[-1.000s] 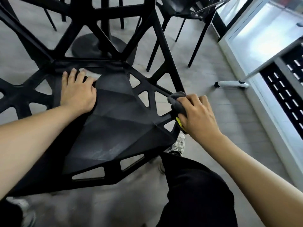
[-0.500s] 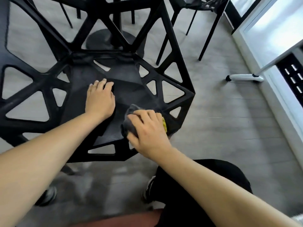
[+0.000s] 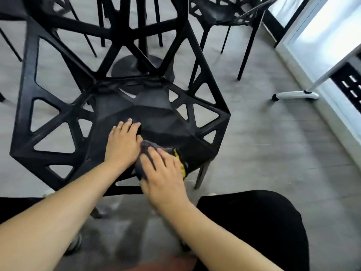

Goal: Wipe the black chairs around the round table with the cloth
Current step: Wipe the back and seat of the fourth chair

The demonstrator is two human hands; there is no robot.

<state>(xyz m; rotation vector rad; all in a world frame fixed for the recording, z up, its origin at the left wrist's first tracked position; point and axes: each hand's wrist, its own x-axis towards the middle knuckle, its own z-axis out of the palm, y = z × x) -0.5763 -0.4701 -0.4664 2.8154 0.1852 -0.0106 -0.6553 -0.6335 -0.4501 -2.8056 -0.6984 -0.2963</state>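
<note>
Both hands work the black chair (image 3: 156, 116): the left hand (image 3: 123, 145) rests flat, fingers spread, on the seat, while the right hand (image 3: 164, 173) presses the grey cloth (image 3: 144, 151) against the seat's near edge.

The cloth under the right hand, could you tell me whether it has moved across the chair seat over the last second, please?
Yes. The cloth went from the seat's right rim inward to the front middle of the chair, now beside the left hand.

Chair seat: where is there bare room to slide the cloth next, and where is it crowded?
Free: the seat patch beyond both hands, bordered by the backrest lattice and the right triangular cut-outs. Crowded: the near edge, where the left hand rests flat beside the right hand pressing the cloth.
</note>
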